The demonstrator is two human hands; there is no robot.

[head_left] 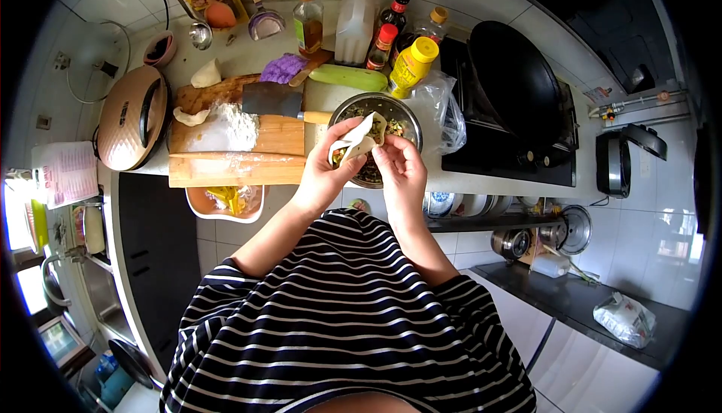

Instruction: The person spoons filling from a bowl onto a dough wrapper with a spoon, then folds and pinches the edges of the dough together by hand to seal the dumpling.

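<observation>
A folded piece of white dough (356, 141) is held between my two hands, above a steel bowl (411, 118) of chopped filling. My left hand (331, 166) has its fingers wrapped round the dough's left side. On the right side, the thumb and fingers of my right hand (399, 166) pinch its edge. Left of the bowl lies a wooden board (282, 136) with white flour (233, 127), a rolling pin (233, 157) and a small dough piece (191, 116). A cleaver (272, 100) rests across the board, its handle pointing at the bowl.
Behind the bowl are a green squash (348, 77), a yellow bottle (412, 67) and several other bottles. A plastic bag (449, 119) and a black wok (515, 82) are on the right. At the left sits a round pink appliance (129, 118); a tub (197, 202) is below the board.
</observation>
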